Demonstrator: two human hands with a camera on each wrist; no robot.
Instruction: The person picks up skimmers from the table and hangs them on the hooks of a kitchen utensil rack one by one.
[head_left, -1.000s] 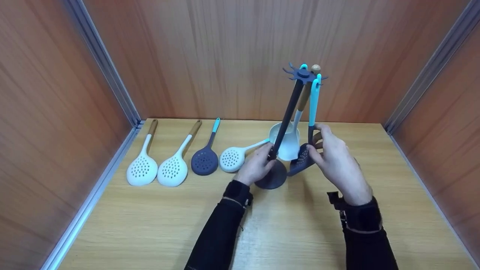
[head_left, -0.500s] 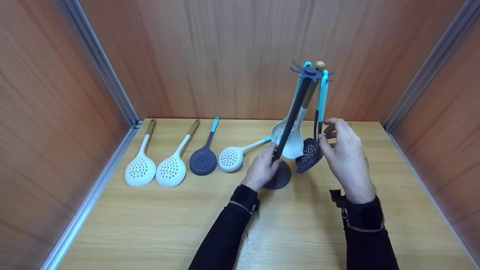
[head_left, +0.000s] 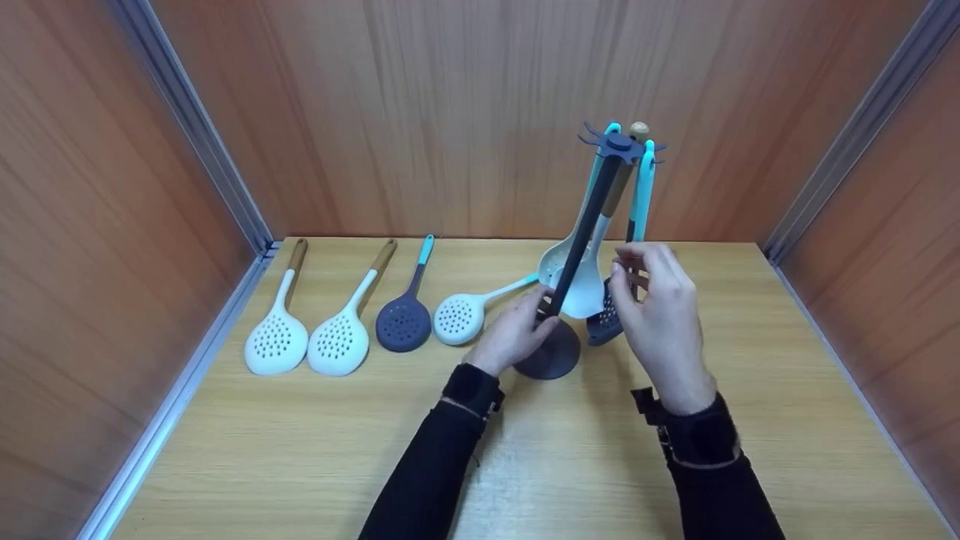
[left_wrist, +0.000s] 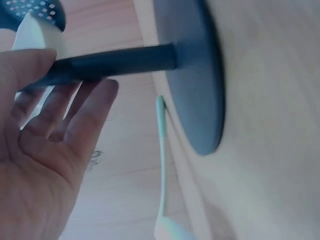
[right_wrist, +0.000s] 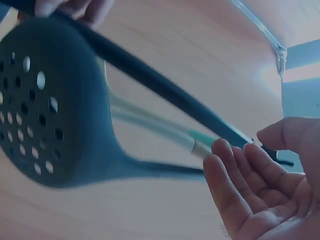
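My left hand [head_left: 514, 334] grips the lower pole of a dark utensil stand [head_left: 583, 232], thumb on one side and fingers round the other in the left wrist view. Its round base [head_left: 551, 356] rests on the table. A dark skimmer [right_wrist: 35, 105] with a cyan handle [head_left: 643, 187] hangs from the stand's right side. Right by its shaft is my right hand [head_left: 664, 326], fingers loosely bent and thumb apart in the right wrist view. Behind the pole hang a white utensil [head_left: 585, 296] with a wooden handle and a pale ladle [head_left: 553, 261].
Left of the stand lie two white skimmers [head_left: 276, 345] [head_left: 339, 345] with wooden handles, a dark skimmer [head_left: 403, 324] with a cyan tip and a smaller pale skimmer [head_left: 459, 319]. Wood panels [head_left: 450, 112] enclose the table [head_left: 562, 465] at back and sides.
The right fingers have come off the skimmer's handle, and that hand has shifted left, now overlapping its shaft. The stand has moved slightly right and stays in the left hand.
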